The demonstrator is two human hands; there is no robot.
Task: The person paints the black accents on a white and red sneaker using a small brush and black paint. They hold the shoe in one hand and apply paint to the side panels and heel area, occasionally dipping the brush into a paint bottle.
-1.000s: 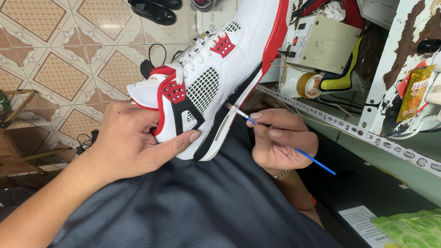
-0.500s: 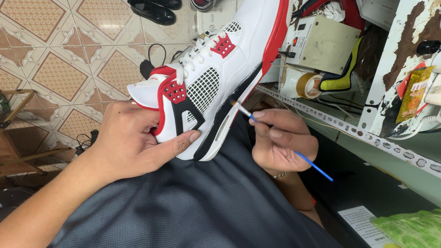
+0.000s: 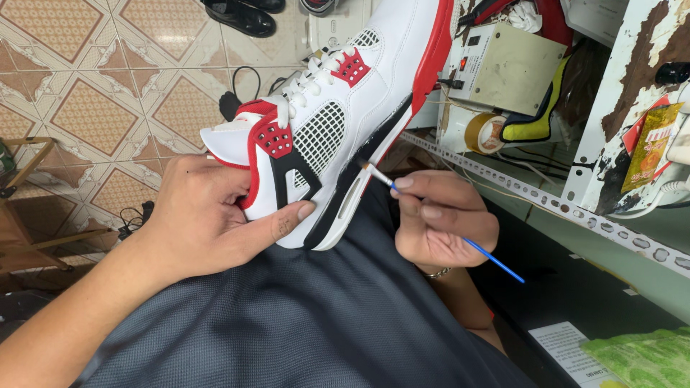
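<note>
A dark grey lap fills the near part of the view, and both hands rest over it. The left hand wraps the heel of a white, red and black sneaker, thumb pressed along the side panel and fingers tucked behind the heel, so the shoe lies on its side above the lap with its toe pointing away. Just right of it, the right hand pinches a thin blue-handled brush between thumb and fingertips; the bristle tip touches the black midsole near the heel. Beyond the right hand runs a perforated metal rail, with a tape roll and a beige box behind it. Farther left, patterned floor tiles carry a black shoe.
</note>
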